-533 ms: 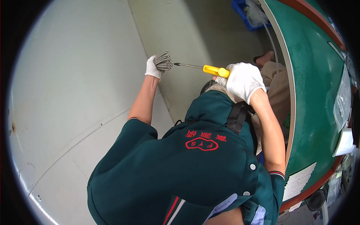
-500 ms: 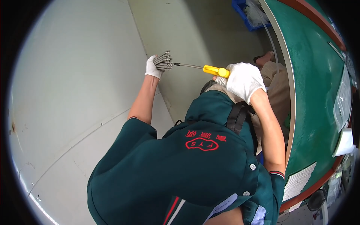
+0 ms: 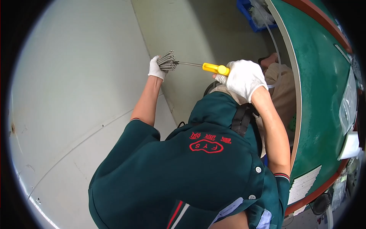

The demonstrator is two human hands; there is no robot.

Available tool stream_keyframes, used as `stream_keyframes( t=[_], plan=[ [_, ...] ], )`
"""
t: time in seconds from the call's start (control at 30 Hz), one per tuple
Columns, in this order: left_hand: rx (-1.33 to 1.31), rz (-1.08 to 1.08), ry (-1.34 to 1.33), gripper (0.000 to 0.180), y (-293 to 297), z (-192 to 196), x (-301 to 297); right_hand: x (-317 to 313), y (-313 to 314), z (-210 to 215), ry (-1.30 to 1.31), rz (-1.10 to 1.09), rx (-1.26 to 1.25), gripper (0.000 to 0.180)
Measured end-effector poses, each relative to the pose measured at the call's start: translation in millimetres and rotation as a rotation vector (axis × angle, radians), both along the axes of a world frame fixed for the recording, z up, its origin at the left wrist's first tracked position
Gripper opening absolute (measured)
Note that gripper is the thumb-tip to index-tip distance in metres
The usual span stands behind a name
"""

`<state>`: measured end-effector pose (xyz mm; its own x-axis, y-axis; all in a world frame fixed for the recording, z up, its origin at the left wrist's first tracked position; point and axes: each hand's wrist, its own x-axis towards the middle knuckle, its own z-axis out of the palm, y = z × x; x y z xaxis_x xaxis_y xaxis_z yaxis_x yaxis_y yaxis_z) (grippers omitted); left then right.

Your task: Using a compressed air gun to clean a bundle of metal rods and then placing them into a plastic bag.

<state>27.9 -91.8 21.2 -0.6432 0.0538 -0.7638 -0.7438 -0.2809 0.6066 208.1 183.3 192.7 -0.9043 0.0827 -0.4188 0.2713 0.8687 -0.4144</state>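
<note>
My left hand [image 3: 155,69], in a white glove with bare fingertips, is closed round a bundle of thin metal rods [image 3: 167,61]. Their tips fan out toward the right. A yellow air blow gun [image 3: 214,68] with a long thin metal nozzle is gripped in my right hand [image 3: 247,79], which wears a white glove too. The nozzle's dark tip reaches the ends of the rods; whether it touches them I cannot tell. A clear hose [image 3: 279,57] runs beside my right hand and curves up toward the far side. My right fingers are partly hidden behind the gun and glove.
On the right stands a green-topped table [image 3: 316,95] with a pale edge. Plastic bags [image 3: 347,103] and a row of white sticks [image 3: 304,185] lie on it. A blue bin [image 3: 249,17] holding clear bags sits beyond. A pale wall panel [image 3: 84,68] fills the left.
My right hand has moved a little to the left with the blow gun, bringing its nozzle tip up to the rod ends. The hose has shifted; my left hand has hardly moved.
</note>
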Motion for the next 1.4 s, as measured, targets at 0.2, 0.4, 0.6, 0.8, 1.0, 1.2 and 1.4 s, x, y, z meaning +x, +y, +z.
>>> stream_keyframes(
  t=[0.2, 0.4, 0.6, 0.8, 1.0, 1.2, 1.4],
  plan=[
    [0.012, -0.041, -0.011, 0.026, 2, -3, -1, 3, 1, 0, 0.047, 0.006, -0.021, 0.051],
    [0.020, 0.010, 0.018, 0.025, 1, 7, 1, 3, -2, -3, 0.038, 0.006, 0.015, 0.051],
    [0.022, 0.030, 0.014, 0.024, 1, 8, -1, 2, -3, -3, 0.045, 0.013, 0.017, 0.053],
    [0.034, 0.023, 0.015, 0.023, 6, 18, -2, 1, -2, -1, 0.028, 0.013, 0.026, 0.052],
    [0.021, 0.041, 0.024, 0.024, 3, 12, -2, -1, -1, 3, -0.022, -0.009, -0.003, 0.051],
    [0.021, 0.042, -0.005, 0.026, 8, 15, -4, 0, 0, 3, -0.020, -0.007, -0.009, 0.048],
    [0.058, 0.003, 0.017, 0.026, 8, 12, -5, -2, 1, 1, -0.015, 0.007, -0.005, 0.047]
  ],
)
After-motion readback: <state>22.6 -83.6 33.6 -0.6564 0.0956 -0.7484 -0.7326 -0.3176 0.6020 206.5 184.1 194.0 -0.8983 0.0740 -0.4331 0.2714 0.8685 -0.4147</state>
